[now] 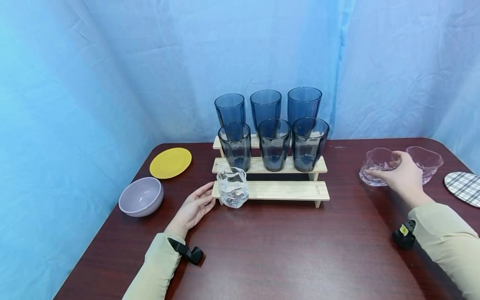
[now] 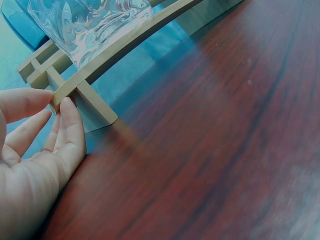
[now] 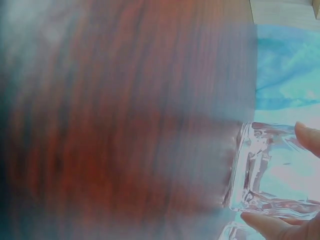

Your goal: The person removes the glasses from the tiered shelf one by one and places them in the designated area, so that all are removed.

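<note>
A three-step wooden rack [image 1: 286, 191] stands on the dark table. Thumb and fingertips of my left hand [image 1: 193, 208] pinch the left end of its lowest step, as the left wrist view shows closely. On that step, at the left, sits a wavy clear glass [image 1: 232, 188]. Tall blue glasses [image 1: 274, 143] stand in two rows of three on the upper steps. Far to the right, my right hand [image 1: 406, 177] grips another clear glass [image 3: 275, 170] from its side, thumb and fingers around it. Just beyond that hand is one more clear glass [image 1: 427, 160], partly hidden.
Left of the rack lie a yellow plate [image 1: 170, 163] and stacked lilac bowls [image 1: 141, 197]. A checked round mat [image 1: 465, 188] rests at the table's right edge. Blue curtains [image 1: 187, 62] hang behind and along the sides.
</note>
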Tool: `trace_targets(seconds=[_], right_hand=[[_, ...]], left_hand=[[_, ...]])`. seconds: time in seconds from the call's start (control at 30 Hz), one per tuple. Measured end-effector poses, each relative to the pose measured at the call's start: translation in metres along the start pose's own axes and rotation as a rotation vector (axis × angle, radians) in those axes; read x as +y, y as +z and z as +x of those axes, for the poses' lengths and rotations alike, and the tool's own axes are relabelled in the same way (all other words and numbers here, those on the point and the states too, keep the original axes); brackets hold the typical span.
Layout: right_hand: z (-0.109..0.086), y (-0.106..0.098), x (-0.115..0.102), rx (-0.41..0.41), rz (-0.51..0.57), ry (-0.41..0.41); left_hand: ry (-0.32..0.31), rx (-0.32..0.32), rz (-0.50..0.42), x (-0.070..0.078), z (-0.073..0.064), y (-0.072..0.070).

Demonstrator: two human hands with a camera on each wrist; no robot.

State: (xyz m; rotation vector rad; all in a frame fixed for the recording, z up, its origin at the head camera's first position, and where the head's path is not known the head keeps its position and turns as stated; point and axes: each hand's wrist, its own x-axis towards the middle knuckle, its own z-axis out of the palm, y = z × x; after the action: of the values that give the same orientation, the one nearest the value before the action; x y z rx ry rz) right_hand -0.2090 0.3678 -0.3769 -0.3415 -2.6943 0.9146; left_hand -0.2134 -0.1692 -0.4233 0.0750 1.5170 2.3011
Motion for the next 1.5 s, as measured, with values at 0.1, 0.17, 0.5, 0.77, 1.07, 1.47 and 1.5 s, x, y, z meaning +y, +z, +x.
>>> trace_targets(seconds=[0.1,0.17,0.5,0.77,1.07,1.47,1.5], right_hand=[[0.000,-0.001,0.000,-0.011,-0.021,-0.007],[-0.001,-0.002,0.000,-0.022,-0.034,-0.015],[-0.003,-0.006,0.003,-0.090,-0.052,-0.015],[-0.009,-0.015,0.000,-0.109,-0.064,0.007],[-0.019,-0.034,-0.009,-0.154,-0.022,0.055],[-0.042,-0.038,-0.025,-0.096,-0.009,0.004],[-0.044,-0.038,-0.027,-0.098,-0.003,-0.009]], left_hand=[[-0.003,0.004,-0.004,0.000,0.000,0.000],[-0.006,0.006,-0.006,0.000,0.000,0.000],[-0.011,0.017,0.001,-0.002,-0.002,-0.001],[-0.012,0.010,-0.004,-0.001,-0.003,-0.001],[-0.023,0.022,0.003,0.001,-0.001,0.001],[-0.029,0.025,-0.007,0.003,-0.002,0.002],[-0.030,0.027,-0.012,0.003,-0.002,0.002]])
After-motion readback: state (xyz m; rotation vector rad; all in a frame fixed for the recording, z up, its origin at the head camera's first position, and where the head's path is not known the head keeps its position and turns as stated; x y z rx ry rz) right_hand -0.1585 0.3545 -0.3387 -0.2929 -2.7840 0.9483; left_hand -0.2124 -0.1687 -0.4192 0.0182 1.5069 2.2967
